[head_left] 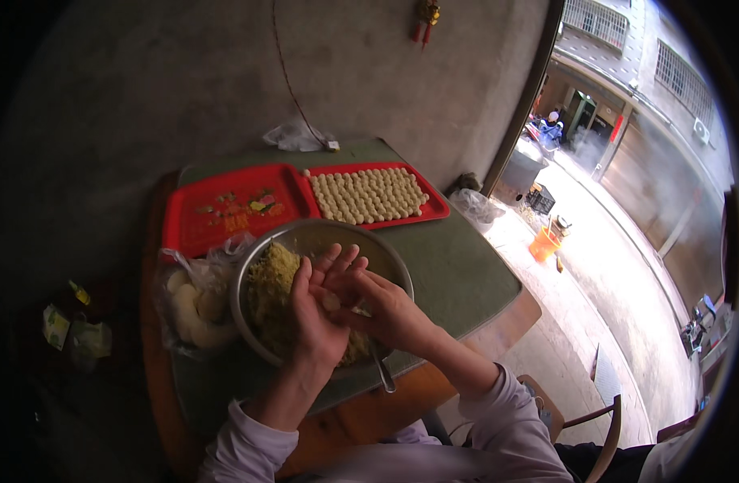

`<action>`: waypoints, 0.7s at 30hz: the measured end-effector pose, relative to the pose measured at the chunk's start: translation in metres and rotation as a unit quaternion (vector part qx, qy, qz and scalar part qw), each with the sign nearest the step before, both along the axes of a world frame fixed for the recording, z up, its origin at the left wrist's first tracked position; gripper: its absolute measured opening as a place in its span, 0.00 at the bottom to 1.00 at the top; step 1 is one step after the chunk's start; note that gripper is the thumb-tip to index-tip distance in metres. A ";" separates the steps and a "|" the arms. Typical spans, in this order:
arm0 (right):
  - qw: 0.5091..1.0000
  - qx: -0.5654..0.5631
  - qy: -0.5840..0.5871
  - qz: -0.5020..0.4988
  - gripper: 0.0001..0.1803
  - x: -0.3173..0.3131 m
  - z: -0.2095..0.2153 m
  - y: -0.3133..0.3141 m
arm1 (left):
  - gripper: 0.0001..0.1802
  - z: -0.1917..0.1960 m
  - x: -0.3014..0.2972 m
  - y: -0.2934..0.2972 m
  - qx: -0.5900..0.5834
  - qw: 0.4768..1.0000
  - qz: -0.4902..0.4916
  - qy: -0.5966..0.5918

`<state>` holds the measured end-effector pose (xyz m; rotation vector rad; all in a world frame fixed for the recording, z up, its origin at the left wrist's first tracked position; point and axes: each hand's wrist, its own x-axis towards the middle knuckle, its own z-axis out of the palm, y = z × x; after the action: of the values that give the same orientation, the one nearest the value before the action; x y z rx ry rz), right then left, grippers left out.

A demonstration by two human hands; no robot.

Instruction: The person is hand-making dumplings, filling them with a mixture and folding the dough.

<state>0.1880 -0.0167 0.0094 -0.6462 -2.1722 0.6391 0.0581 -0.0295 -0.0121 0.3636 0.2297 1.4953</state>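
A small pale dough ball (pixel 331 302) rests in my left hand (pixel 317 318), which is cupped palm up with its fingers raised. My right hand (pixel 392 312) closes in from the right, thumb and fingertips around the same ball, overlapping part of the left palm. Both hands are over a large metal bowl (pixel 398 259). A yellowish shredded filling (pixel 274 270) is heaped along the bowl's left side. The handle of a metal spoon (pixel 383 372) sticks out over the bowl's near rim; its other end is hidden.
Behind the bowl lie a bare red floral tray (pixel 208 211) and a red tray (pixel 438 211) with rows of dough balls (pixel 368 196). A plastic bag of dough (pixel 194 314) sits left on the green table (pixel 466 278). A wooden chair (pixel 613 439) stands lower right; an orange bucket (pixel 544 243) is outside.
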 end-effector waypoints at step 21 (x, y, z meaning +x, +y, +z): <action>0.996 -0.027 -0.048 0.073 0.12 -0.030 0.022 0.043 | 0.30 0.019 -0.038 0.013 -0.016 0.999 0.028 -0.015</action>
<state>0.1580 0.0268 0.0318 -0.5602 -2.3142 0.7585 0.0205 -0.0162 0.0065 0.3104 0.2418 1.5500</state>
